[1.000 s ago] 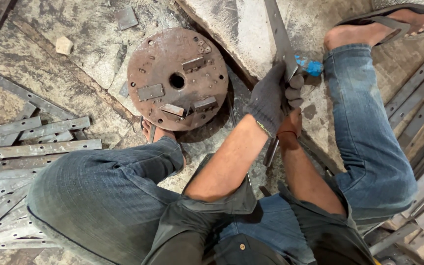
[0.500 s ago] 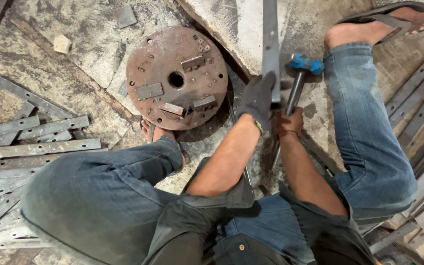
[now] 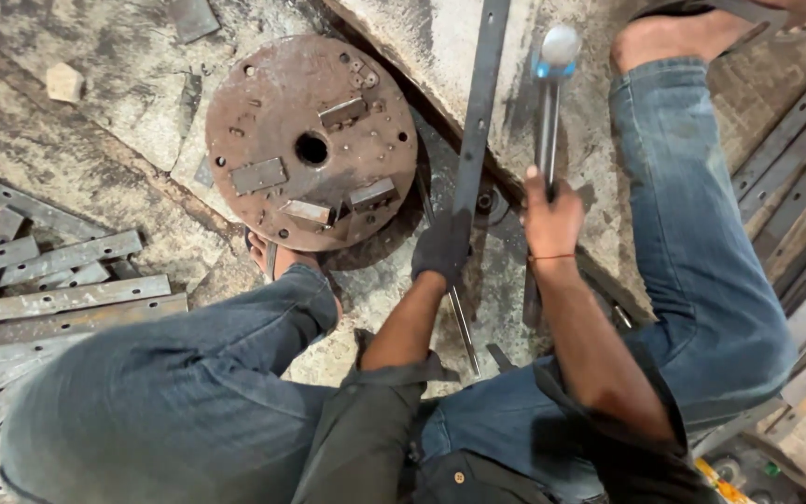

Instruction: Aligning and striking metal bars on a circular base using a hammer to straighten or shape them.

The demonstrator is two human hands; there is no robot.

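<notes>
My left hand (image 3: 442, 248), in a dark glove, grips the near end of a long flat steel bar (image 3: 480, 103) that runs away from me across a concrete slab (image 3: 422, 42). My right hand (image 3: 552, 217) is bare and closed around the handle of a hammer (image 3: 549, 89), whose rounded metal head with a blue collar points up and away, raised beside the bar. A rusty round steel plate (image 3: 310, 140) with small welded blocks and a centre hole lies just left of the bar.
My legs in blue jeans frame the spot, left knee (image 3: 170, 392) low left, right leg (image 3: 701, 233) at right. Flat punched metal strips (image 3: 58, 299) are piled at left, more strips (image 3: 795, 177) at right. A thin rod (image 3: 459, 317) lies below my gloved hand.
The hammer has swung up from low beside the bar to raised, its head now far from me. The gloved hand has slid down the bar toward me.
</notes>
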